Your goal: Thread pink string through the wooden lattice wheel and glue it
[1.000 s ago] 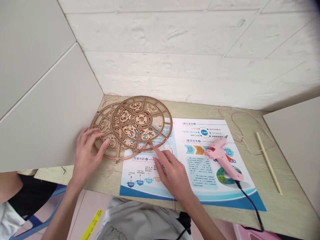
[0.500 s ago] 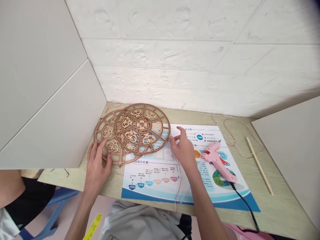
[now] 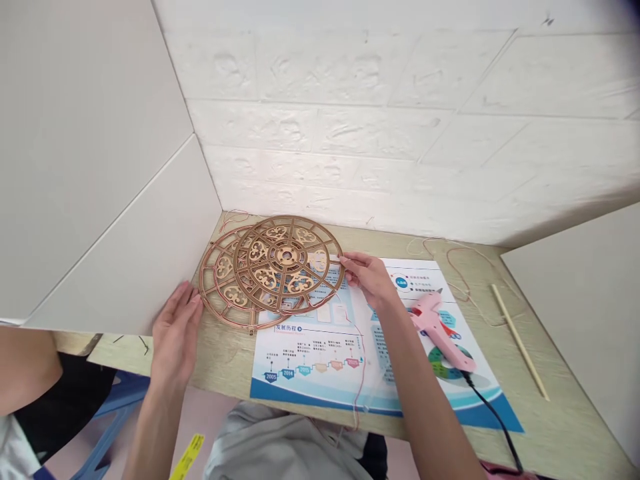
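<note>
Two round openwork wooden discs overlap near the wall. The upper disc (image 3: 289, 256) lies partly over the lower disc (image 3: 235, 295), which has reddish thread along its rim. My right hand (image 3: 369, 277) pinches the right edge of the upper disc between thumb and fingers. At the left edge of the lower disc is my left hand (image 3: 176, 327), its fingers close together and bent by the rim; whether it grips the rim is unclear. A printed sheet (image 3: 320, 383) lies partly under the discs.
A pink glue gun (image 3: 443, 330) with a black cord rests on the sheet. Right of it are a wooden stick (image 3: 520, 342) and loose thread (image 3: 467, 280). White panels stand left and right, a brick-patterned wall behind. Another person's arm (image 3: 27, 370) shows at lower left.
My right hand has closed on the upper disc's right edge. My left hand has moved left and back from over the lower disc to its outer edge. The view has shifted slightly.
</note>
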`<state>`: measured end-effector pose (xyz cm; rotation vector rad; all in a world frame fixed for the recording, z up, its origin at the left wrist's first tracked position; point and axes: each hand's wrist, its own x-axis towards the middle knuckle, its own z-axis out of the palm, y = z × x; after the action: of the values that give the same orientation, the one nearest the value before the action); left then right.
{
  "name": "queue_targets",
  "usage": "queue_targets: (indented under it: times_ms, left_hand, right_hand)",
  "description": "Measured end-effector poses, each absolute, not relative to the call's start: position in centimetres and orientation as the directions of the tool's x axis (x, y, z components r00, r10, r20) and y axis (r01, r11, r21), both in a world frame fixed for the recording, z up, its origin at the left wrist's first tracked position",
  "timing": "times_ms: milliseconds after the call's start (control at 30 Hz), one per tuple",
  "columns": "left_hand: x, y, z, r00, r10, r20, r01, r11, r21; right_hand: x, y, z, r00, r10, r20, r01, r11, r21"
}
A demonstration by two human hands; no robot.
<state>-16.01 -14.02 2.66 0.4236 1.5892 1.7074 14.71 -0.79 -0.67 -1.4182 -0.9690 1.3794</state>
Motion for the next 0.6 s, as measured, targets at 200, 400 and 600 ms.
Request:
queue_targets:
  times_ms: [200,400,600]
  left_hand:
    - [-16.0,-13.6,4.1,-0.527,0.717,-0.457,-0.563,0.108,0.819]
    - [-15.4,-14.0,2.4,-0.549,0.774,-0.315,-0.295,0.173,0.940]
    - [-15.5,-15.3,0.8,-0.440,0.876,-0.198,0.164,0.295,0.941]
  right_hand:
    - [15.1,-1.5,0.2,0.066,0.959,-0.276,-0.228,-0.255,-0.940]
    - [16.1,-2.4,0.8,0.092,0.966,-0.240,-0.277,-0.207,-0.938]
    - [16.5,-3.2,0.0,0.125,0.967,-0.220,-0.232,-0.187,-0.955]
